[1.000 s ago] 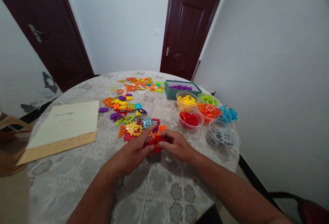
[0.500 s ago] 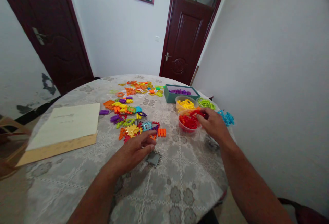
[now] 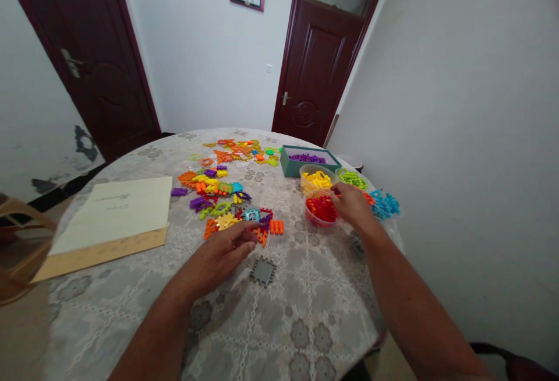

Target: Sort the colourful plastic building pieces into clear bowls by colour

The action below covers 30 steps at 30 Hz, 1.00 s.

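Observation:
My left hand (image 3: 230,247) hovers by the near edge of a pile of mixed plastic building pieces (image 3: 226,221), fingers stretched out and holding nothing visible. Just in front of it a grey square toothed piece (image 3: 263,271) lies flat. My right hand (image 3: 353,205) is at the right rim of a clear bowl of red pieces (image 3: 321,208); its fingers are bent, slightly apart, with no piece visible between them. Part of some orange pieces (image 3: 368,198) shows behind that hand. A tub of yellow pieces (image 3: 317,180) stands just beyond the red bowl.
A green box (image 3: 290,166) holds purple pieces, with green pieces (image 3: 353,179) and blue pieces (image 3: 385,202) to its right. More orange and yellow pieces (image 3: 236,151) are scattered farther back. A paper sheet on cardboard (image 3: 113,212) lies at the left of the patterned tablecloth (image 3: 288,334).
The red piece in my right hand is no longer seen there, and that hand has shifted slightly down. My left hand has moved a little left, uncovering the grey piece.

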Each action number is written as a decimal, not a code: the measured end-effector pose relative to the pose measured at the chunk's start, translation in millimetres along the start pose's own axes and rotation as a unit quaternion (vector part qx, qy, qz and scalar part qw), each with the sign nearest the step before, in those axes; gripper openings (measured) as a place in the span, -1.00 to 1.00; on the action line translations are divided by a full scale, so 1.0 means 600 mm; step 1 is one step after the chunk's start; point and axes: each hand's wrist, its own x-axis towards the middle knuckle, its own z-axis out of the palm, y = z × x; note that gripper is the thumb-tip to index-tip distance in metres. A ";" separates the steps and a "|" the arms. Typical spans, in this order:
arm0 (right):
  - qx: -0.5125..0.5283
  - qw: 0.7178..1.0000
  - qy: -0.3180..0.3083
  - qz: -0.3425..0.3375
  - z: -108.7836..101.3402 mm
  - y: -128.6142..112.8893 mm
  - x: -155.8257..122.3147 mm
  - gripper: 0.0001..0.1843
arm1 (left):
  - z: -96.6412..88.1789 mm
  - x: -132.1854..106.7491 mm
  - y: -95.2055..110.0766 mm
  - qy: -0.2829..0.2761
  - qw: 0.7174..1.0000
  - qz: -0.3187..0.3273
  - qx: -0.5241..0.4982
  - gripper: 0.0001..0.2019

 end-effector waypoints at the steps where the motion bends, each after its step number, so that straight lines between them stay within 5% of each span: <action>1: 0.011 1.000 0.009 -0.002 -0.002 0.001 -0.006 -0.71 | -0.003 0.000 -0.002 0.004 1.000 0.000 -0.005 -0.53; 12: 0.070 0.995 0.065 -0.003 -0.018 -0.018 -0.070 -0.70 | -0.020 -0.006 0.005 0.058 0.998 -0.005 -0.001 -0.50; 23: 0.109 0.989 -0.011 -0.102 -0.043 -0.089 -0.125 -0.76 | -0.045 -0.015 0.002 0.194 0.980 -0.003 0.050 -0.57; 26: 0.168 0.969 -0.081 -0.160 -0.022 -0.121 -0.145 -0.79 | -0.049 -0.017 0.004 0.224 0.973 -0.011 0.050 -0.59; 30: 0.179 0.953 -0.114 -0.215 0.050 -0.162 -0.148 -0.66 | -0.054 -0.017 -0.002 0.242 0.969 -0.021 0.045 -0.60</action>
